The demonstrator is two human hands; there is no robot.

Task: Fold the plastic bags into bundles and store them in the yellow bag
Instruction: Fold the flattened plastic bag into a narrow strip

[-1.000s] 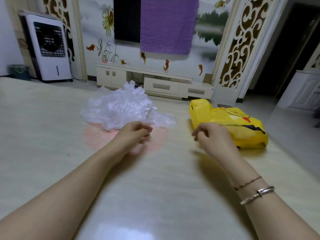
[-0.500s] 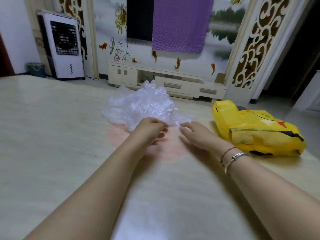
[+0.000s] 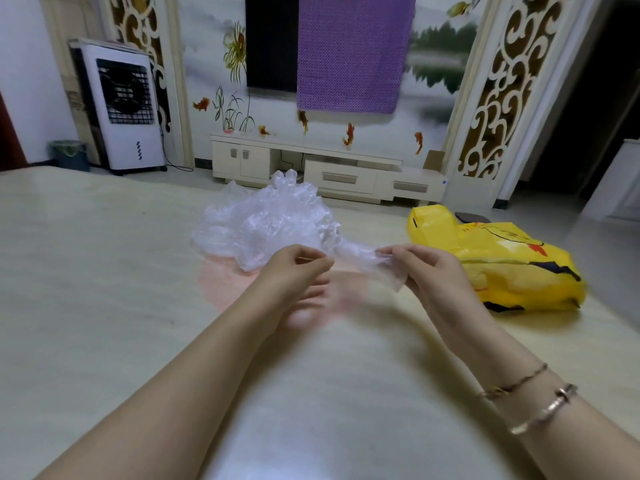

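Observation:
A crumpled heap of clear plastic bags (image 3: 266, 223) lies on the pale table (image 3: 104, 271), just beyond my hands. One clear bag (image 3: 363, 256) is drawn out of the heap to the right and stretched between my hands. My left hand (image 3: 294, 268) pinches its left end with curled fingers. My right hand (image 3: 422, 268) pinches its right end, and a loose corner hangs below the fingers. The yellow bag (image 3: 502, 261), printed with a cartoon face, lies on its side to the right of my right hand.
Past the table's far edge stand a low white TV cabinet (image 3: 329, 171), a white air cooler (image 3: 121, 105) at the left and a small bin (image 3: 69, 154). Bracelets (image 3: 533, 400) circle my right wrist.
My right hand came from beside the yellow bag to the heap and took hold of a bag. Both hands lifted slightly and now stretch that bag between them.

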